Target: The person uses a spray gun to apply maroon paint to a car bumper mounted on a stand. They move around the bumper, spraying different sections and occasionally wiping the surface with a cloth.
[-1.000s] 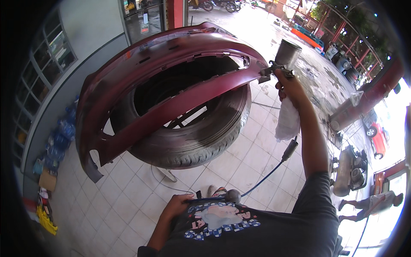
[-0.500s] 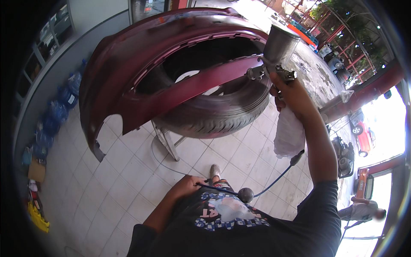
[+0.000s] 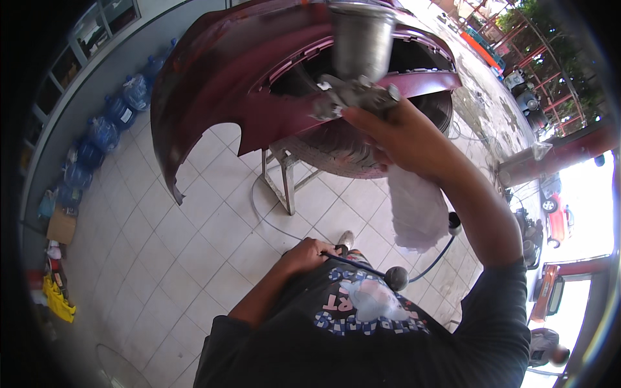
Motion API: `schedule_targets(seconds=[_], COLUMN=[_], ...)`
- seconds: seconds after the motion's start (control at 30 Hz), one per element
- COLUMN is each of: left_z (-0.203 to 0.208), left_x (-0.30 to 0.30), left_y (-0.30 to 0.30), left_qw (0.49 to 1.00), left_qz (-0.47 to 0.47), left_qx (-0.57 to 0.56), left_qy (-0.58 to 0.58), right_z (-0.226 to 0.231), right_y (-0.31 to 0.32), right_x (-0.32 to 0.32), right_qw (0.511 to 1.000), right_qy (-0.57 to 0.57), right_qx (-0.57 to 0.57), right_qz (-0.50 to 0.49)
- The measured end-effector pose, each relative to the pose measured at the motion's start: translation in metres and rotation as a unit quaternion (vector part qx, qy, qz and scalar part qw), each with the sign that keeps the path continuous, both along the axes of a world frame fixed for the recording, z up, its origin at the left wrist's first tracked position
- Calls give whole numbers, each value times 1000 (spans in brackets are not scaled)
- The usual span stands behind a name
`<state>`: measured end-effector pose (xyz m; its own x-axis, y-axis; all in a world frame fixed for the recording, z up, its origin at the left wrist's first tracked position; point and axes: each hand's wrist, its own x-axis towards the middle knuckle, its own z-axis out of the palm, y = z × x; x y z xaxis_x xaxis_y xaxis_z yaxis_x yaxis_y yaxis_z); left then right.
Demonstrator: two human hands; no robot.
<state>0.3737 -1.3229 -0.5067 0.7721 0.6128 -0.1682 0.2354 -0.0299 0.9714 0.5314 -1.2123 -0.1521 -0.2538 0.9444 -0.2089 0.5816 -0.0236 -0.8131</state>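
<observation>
Since half a second back, right hand [image 3: 404,139] swung the metal-cup spray gun [image 3: 356,77] inward over the dark red car bumper [image 3: 213,84], fist clamped on it plus a white rag [image 3: 414,210]. Left hand [image 3: 310,249] grips a dark hose [image 3: 352,262] at the waist. Bumper sits on a black tyre [image 3: 336,152].

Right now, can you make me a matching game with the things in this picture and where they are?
Things:
1. spray gun
2. white cloth
3. tyre
4. blue water bottles

Places:
A. along the wall
B. on the metal stand, under the dark red bumper
C. in the right hand
D. hanging below the right hand

Pairs: 1-C, 2-D, 3-B, 4-A
</observation>
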Motion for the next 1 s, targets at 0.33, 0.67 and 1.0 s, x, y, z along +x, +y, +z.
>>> schedule_targets(seconds=[0.33,0.67,1.0], left_z=[15,37,113], left_x=[-2,47,105], left_y=[14,61,104], left_qw=[1000,998,1000], left_qz=[-3,-26,-1], left_qx=[-21,-28,-10], left_qy=[14,46,-14], right_z=[45,84,93], right_y=[51,119,177], right_x=[15,172,354], right_qw=[989,966,962], right_qy=[-136,-221,-173], right_qx=[40,26,44], right_qz=[-36,-129,-205])
